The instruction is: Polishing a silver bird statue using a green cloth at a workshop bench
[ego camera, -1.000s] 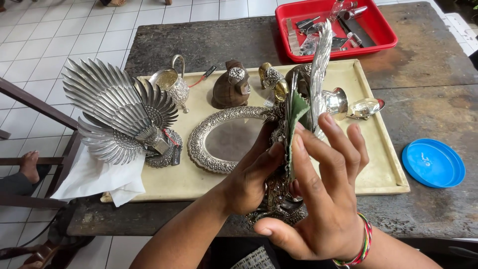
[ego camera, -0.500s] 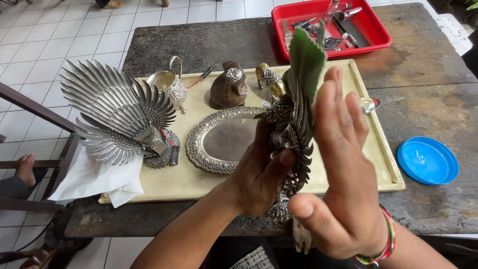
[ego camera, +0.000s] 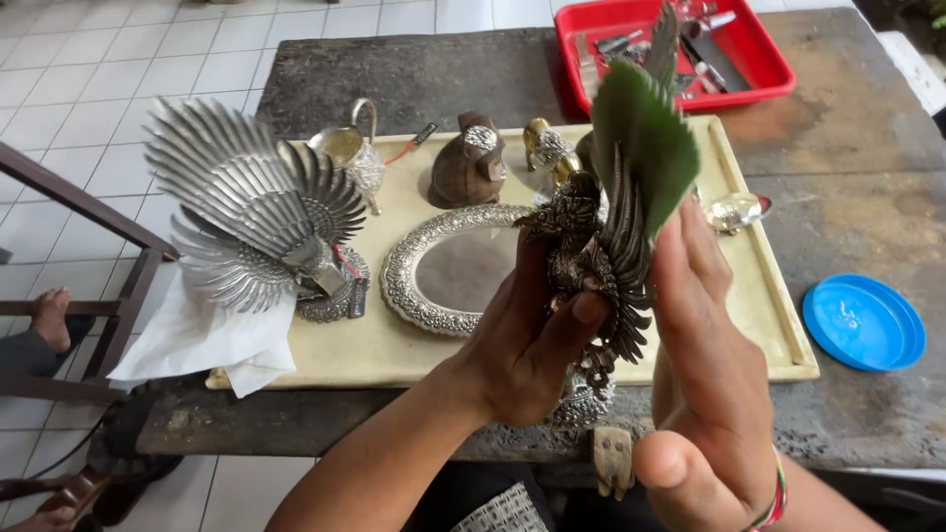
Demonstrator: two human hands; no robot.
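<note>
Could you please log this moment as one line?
left hand: grips dark metal bird figurine | right hand: presses green pad on wing | below: cream tray

On the cream tray (ego camera: pixel 759 325) there is one big silver bird with spread wings (ego camera: pixel 246 212), one oval silver frame (ego camera: pixel 448 271), one small silver jug (ego camera: pixel 350 153) and one brown pot (ego camera: pixel 468 163). Beside the tray lie one blue lid (ego camera: pixel 863 322) and one white cloth (ego camera: pixel 212 340). Behind it sits one red tray (ego camera: pixel 759 74), and two hands (ego camera: pixel 522 345) (ego camera: pixel 705 365) hold one dark metal bird (ego camera: pixel 591 256) above it.
</note>
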